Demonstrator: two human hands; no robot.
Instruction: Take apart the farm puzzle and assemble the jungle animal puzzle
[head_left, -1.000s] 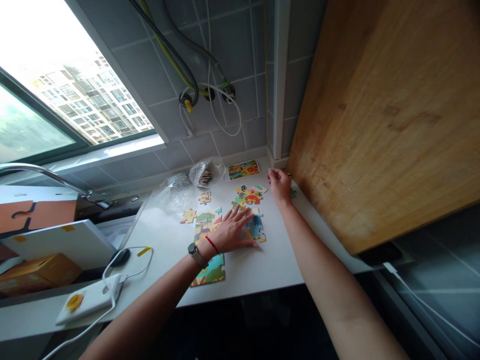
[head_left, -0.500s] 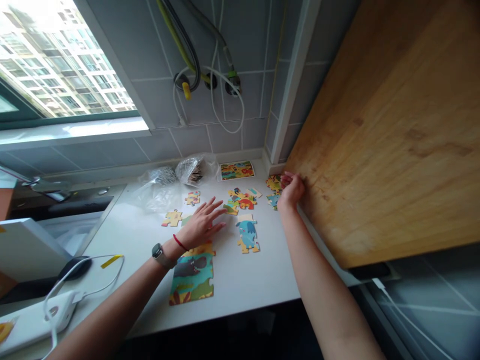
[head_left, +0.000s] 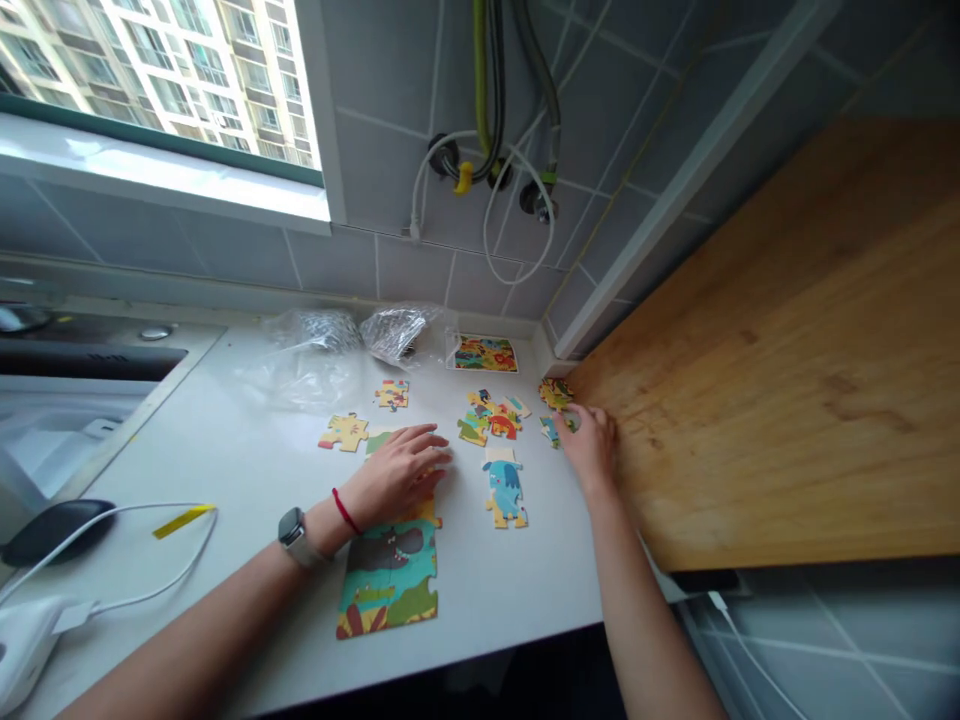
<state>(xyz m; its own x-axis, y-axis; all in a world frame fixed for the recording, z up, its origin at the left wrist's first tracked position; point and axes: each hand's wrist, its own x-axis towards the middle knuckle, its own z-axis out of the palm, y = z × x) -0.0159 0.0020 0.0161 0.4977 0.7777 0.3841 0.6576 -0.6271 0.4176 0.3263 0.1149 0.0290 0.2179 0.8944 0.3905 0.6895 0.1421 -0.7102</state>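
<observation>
My left hand [head_left: 401, 465] rests with fingers outstretched over the upper part of a partly joined puzzle [head_left: 394, 570], which shows a grey hippo in turquoise water. The hand hides some of its pieces. At the right, beside the wooden panel, my right hand [head_left: 591, 445] has its thumb and fingers closed on the edge of a blue and yellow puzzle piece [head_left: 550, 431]. Just behind lies a small pile of yellow pieces [head_left: 555, 392]. Joined blue elephant pieces [head_left: 505, 488] lie between my hands, with a cluster of loose pieces [head_left: 501, 420] above them.
Clear plastic bags [head_left: 409, 335] and a small picture card [head_left: 486, 353] lie along the wall. Two pieces, a yellow one [head_left: 345, 432] and a patterned one [head_left: 392, 394], sit left of centre. A wooden panel [head_left: 787, 400] bounds the right; a white cable [head_left: 202, 560] lies left.
The view has shifted and tilted. My right hand has turned from a curled pose, reaching its thumb and fingers down to the blue and yellow piece. My left hand stays over the joined puzzle.
</observation>
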